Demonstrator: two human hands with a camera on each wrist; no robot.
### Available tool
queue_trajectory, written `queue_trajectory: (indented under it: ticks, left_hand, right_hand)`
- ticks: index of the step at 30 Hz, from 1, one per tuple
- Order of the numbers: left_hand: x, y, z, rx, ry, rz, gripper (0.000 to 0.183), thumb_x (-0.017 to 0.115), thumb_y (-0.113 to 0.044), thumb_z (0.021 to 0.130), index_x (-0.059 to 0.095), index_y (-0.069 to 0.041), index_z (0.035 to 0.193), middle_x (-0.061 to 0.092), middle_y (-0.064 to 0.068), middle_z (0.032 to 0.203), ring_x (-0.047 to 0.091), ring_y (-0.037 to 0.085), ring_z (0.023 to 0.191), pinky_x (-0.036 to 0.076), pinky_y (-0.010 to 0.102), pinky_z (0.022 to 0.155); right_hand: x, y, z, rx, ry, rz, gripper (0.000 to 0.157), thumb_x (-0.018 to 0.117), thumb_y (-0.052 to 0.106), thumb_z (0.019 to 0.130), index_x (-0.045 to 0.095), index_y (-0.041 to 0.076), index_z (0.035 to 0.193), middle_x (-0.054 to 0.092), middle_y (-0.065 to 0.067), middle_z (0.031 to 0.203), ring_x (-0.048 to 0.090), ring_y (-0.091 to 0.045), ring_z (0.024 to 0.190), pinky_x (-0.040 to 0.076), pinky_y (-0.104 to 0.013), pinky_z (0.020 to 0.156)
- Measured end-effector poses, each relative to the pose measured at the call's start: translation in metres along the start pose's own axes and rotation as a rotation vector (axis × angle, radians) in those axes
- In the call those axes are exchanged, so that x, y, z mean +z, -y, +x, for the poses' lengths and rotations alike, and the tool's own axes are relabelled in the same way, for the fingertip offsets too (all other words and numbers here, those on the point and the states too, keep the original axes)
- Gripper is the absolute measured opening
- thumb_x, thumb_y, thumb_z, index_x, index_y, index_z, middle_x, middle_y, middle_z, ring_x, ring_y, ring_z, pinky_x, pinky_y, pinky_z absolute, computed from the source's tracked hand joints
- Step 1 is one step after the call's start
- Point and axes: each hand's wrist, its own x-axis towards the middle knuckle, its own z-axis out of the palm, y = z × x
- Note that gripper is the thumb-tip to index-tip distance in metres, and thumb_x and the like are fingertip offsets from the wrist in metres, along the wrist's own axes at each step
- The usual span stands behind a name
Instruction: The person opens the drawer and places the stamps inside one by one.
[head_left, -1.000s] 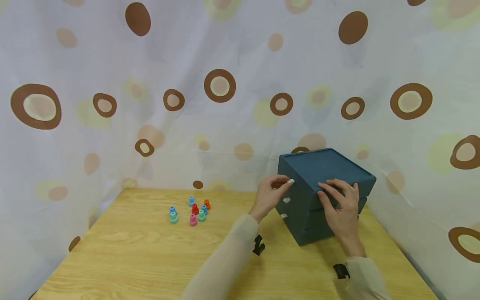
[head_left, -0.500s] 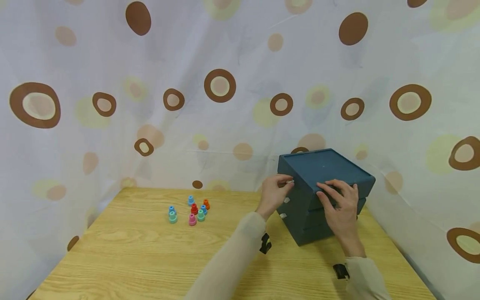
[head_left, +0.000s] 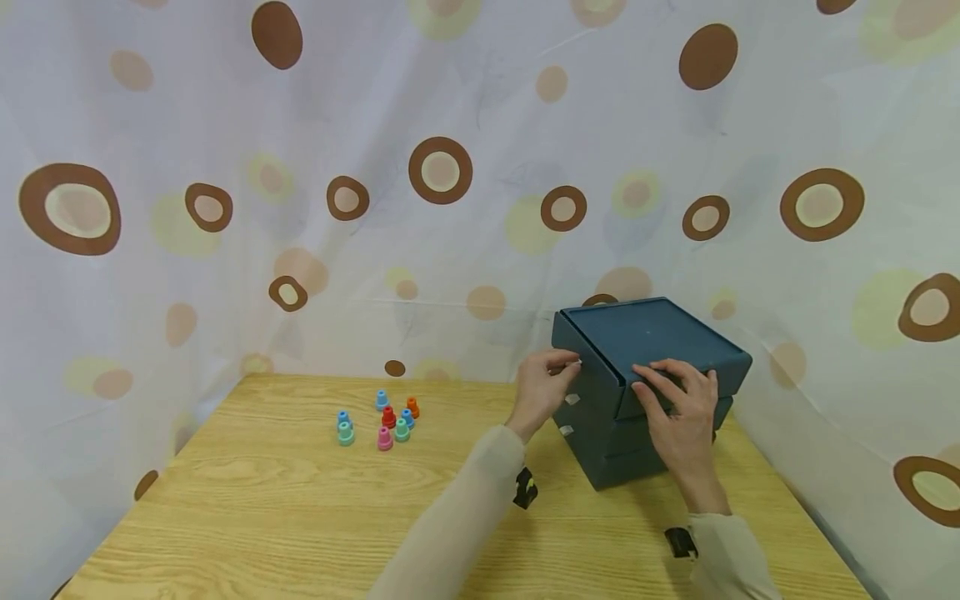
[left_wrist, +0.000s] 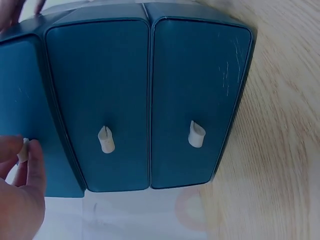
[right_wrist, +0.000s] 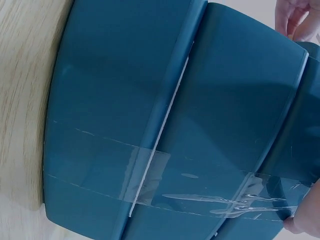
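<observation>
A dark blue drawer cabinet [head_left: 660, 333] with three stacked drawers stands at the right of the table. My left hand [head_left: 540, 387] pinches the small white knob [left_wrist: 23, 150] of the top drawer [left_wrist: 17, 100] between thumb and fingers. That drawer stands slightly out, with a thin gap behind its front. The middle drawer [left_wrist: 100, 75] and bottom drawer [left_wrist: 200, 75] sit flush, each with a white knob. My right hand [head_left: 682, 417] rests on the cabinet's top edge and side, fingers on top; in the right wrist view a fingertip touches the side near clear tape [right_wrist: 200, 192].
Several small coloured cone-shaped pieces, among them a red one [head_left: 388, 417] and a pink one [head_left: 385, 439], stand on the wooden table [head_left: 247, 500] at left of centre. A white spotted curtain [head_left: 480, 250] hangs behind and along the sides.
My left hand has drawn the knob a little to the left, and the top drawer's front has come slightly away from the cabinet. The right hand stays where it was.
</observation>
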Motion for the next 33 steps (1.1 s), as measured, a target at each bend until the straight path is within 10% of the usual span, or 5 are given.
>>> queue_trajectory:
  ticks: [8,33]
  left_hand:
    - [-0.018,0.006,-0.003,0.103,0.034,0.044,0.019,0.066,-0.01,0.094,0.075,-0.005,0.11,0.072,0.01,0.105,0.069,0.019,0.092,0.056,0.019,0.074]
    - [-0.067,0.01,-0.018,0.01,0.029,-0.17,0.02,0.066,-0.003,0.092,0.072,0.005,0.109,0.068,0.022,0.114,0.07,0.038,0.095,0.058,0.031,0.081]
  right_hand:
    - [-0.001,0.001,0.001,-0.011,-0.006,-0.016,0.022,0.074,0.017,0.085,0.077,0.004,0.104,0.062,-0.022,0.111,0.049,-0.037,0.115,0.003,-0.069,0.114]
    - [0.002,-0.001,0.001,-0.028,-0.021,0.002,0.027,0.071,0.028,0.086,0.077,0.008,0.105,0.063,-0.021,0.111,0.051,-0.039,0.114,0.004,-0.071,0.113]
